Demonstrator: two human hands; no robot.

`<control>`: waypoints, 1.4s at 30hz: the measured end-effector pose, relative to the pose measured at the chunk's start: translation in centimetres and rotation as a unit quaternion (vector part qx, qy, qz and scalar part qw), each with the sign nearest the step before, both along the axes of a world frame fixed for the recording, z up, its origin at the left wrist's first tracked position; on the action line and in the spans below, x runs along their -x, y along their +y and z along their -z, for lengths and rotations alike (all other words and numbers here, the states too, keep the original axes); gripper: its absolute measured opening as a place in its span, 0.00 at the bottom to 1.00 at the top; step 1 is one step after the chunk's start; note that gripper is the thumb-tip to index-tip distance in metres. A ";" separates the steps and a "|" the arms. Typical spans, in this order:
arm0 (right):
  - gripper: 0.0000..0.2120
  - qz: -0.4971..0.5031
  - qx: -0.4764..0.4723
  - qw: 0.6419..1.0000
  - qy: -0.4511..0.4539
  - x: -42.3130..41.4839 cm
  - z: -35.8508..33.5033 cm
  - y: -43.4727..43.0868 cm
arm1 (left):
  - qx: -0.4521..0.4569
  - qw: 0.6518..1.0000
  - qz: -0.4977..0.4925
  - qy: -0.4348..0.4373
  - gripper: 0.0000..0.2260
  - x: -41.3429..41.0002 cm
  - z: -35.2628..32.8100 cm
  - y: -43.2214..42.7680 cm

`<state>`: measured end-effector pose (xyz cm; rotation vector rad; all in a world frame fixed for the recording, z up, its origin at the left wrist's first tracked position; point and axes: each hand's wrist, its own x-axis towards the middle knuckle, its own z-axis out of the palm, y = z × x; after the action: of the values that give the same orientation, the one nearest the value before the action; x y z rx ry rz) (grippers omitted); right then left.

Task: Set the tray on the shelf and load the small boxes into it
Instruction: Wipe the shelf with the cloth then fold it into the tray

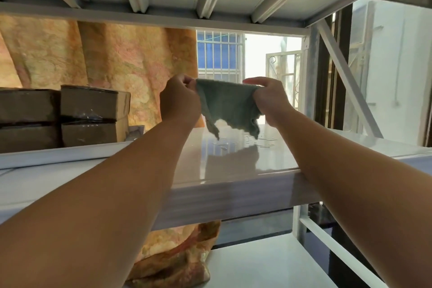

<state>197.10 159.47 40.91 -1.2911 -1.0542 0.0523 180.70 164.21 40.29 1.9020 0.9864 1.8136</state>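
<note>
We see the white metal shelf [233, 166] first. It is glossy, and its front edge runs across the view under both forearms. Behind it hangs a patterned orange curtain [117, 58]. The brown cardboard boxes [93, 105] stand at the shelf's back left in two stacks set side by side, which we judge leaves the middle and right free for the tray. The tray itself is nowhere in view, so the loading has not begun.

A grey-green cloth [229, 105] hangs above the middle of the shelf, with its lower edge just over the surface. The left hand [180, 100] and the right hand [271, 100] each pinch a top corner, stretching it out between them. Just below it, toward the back edge, a few drops [264, 140] of water lie on the surface. We take it that the cloth is spread out like this to wipe them up before the tray goes down.

We can read no brand, label or writing on the boxes, and we see only clear film or tape across them.
</note>
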 end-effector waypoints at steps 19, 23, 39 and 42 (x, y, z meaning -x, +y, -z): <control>0.16 0.025 0.112 0.991 -0.067 -1.6 1.5 -2.8 | -0.081 0.982 -0.089 0.147 0.12 1.3 0.3 -0.7; 0.17 -0.015 0.228 0.956 -0.184 -1.5 1.9 -5.1 | -0.031 0.964 -0.064 0.258 0.09 2.6 0.4 -1.3; 0.17 0.001 0.304 0.743 -0.596 6.0 1.1 -5.3 | 0.031 0.909 0.042 0.413 0.16 8.5 0.4 -6.1; 0.22 -0.092 0.359 0.779 -0.506 7.8 1.8 -4.1 | -0.019 0.912 0.034 0.408 0.13 9.0 1.0 -5.3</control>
<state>189.34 155.33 39.08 -1.9667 -2.2411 -0.1256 171.67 158.88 39.32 2.7444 1.0831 0.9608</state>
